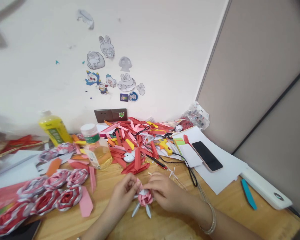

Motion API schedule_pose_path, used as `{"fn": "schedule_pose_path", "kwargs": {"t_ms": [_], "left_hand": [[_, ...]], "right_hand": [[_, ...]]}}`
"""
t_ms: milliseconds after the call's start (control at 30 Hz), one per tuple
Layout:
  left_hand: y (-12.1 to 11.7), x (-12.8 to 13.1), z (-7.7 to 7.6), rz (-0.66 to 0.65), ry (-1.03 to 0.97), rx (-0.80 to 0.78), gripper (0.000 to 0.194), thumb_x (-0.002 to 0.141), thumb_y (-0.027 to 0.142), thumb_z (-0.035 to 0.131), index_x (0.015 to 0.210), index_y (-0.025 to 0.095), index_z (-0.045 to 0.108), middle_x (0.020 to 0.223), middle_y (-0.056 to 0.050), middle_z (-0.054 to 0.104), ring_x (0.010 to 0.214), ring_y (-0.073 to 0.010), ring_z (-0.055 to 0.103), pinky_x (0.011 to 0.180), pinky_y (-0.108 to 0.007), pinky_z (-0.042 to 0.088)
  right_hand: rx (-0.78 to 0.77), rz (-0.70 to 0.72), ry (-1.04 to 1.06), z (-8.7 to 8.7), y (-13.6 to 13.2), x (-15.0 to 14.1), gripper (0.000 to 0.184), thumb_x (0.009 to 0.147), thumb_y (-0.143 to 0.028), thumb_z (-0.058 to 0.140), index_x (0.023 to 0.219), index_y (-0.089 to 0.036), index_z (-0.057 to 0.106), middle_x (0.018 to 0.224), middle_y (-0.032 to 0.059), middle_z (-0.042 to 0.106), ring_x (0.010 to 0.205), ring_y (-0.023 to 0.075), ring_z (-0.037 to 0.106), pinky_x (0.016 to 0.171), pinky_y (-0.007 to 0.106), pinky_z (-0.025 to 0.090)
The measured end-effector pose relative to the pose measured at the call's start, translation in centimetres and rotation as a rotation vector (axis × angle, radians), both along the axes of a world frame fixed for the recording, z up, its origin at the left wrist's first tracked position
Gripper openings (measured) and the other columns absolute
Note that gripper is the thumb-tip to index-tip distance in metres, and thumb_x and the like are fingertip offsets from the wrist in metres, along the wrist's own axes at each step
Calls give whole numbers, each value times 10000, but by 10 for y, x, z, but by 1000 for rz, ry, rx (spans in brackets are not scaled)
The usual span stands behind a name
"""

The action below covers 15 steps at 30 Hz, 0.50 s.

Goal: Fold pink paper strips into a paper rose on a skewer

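Note:
A folded paper flower (pixel 145 199), pink with pale grey-white pointed petals, is between my two hands above the front of the wooden table. My left hand (pixel 127 190) pinches its upper left edge with thumb and forefinger. From the other side, the fingers of my right hand (pixel 162 190) are closed on the upper right of the flower. Two pale petal points stick out below it, toward me. Just beyond my hands lies a heap of folded red and pink paper strips (pixel 137 160).
Several finished paper roses (pixel 68 197) lie at the left. Behind them stand a clear jar (pixel 100 153) and a yellow bottle (pixel 55 128). A yellow glue gun (pixel 166 147), a phone (pixel 207 156), white paper (pixel 216 181) and a long white device (pixel 265 190) are at the right.

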<state>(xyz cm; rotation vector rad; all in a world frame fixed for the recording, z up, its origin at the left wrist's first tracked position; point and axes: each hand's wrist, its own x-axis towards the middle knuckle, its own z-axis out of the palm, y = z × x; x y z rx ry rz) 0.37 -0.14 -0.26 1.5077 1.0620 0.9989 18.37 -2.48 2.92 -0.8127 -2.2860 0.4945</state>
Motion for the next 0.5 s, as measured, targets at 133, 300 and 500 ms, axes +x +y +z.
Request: {"fn": "schedule_pose_path", "kwargs": {"t_ms": [133, 300, 500], "left_hand": [[3, -1, 0, -3, 9, 9, 317, 721, 470, 585, 630, 179, 496, 516, 48, 531, 477, -106, 499, 472, -200, 377], [1, 1, 2, -14, -6, -14, 322, 722, 473, 589, 626, 177, 504, 535, 30, 571, 492, -117, 540, 491, -216, 415], [3, 0, 1, 90, -152, 9, 318, 704, 474, 619, 654, 186, 495, 566, 41, 589, 545, -125, 576, 554, -229, 466]], "right_hand": [[-70, -7, -4, -2, 1, -1, 320, 828, -67, 388, 1012, -167, 630, 829, 60, 587, 798, 163, 512, 740, 279, 421], [-49, 66, 4, 1, 3, 0, 321, 807, -38, 387, 921, -173, 656, 817, 51, 602, 797, 160, 518, 762, 291, 417], [28, -185, 190, 0, 9, 4, 256, 822, -85, 465, 991, -202, 616, 933, 54, 623, 893, 176, 524, 815, 334, 404]]}}
